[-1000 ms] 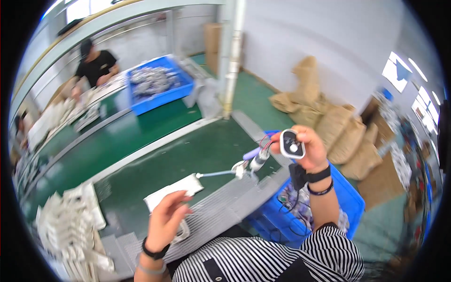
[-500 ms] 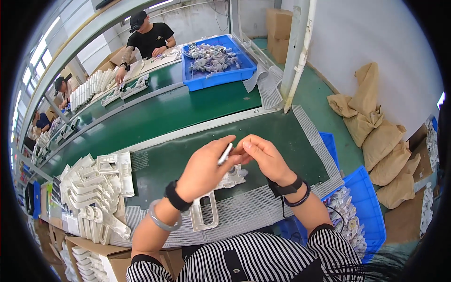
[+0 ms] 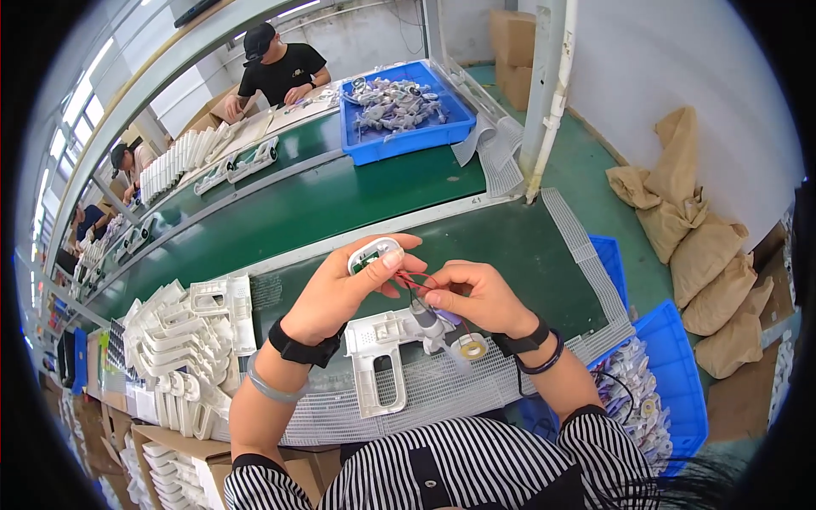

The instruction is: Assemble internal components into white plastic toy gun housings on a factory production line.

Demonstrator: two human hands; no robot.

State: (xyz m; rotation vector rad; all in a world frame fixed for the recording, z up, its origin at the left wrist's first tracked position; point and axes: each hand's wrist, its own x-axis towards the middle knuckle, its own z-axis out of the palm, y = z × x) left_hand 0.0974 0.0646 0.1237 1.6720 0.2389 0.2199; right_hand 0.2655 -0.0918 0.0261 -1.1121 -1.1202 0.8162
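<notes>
My left hand (image 3: 336,293) is closed around a white oval plastic cover (image 3: 374,253), tilted so that a green circuit board shows inside it. Red and black wires (image 3: 414,280) run from this cover to my right hand (image 3: 486,299), whose thumb and forefinger pinch them. Below the right hand hangs or rests a grey and purple assembly (image 3: 433,325); a round piece with a yellowish ring (image 3: 472,347) is beside it. Under my hands a white plastic housing with a loop handle (image 3: 376,365) lies on the bench, partly covered by the assembly.
Stacked white housings (image 3: 174,340) lie on the left of the green bench. A blue tray (image 3: 408,149) of small assemblies stands across the conveyor (image 3: 314,212). A blue bin (image 3: 671,365) is at my right. Opposite, a co-worker (image 3: 280,72) sits near a metal post (image 3: 544,102).
The oval cover has turned, bringing its circuit board into view. My hands have moved slightly apart, with wires showing between them. The co-worker's arm has drawn back from the white parts on the conveyor.
</notes>
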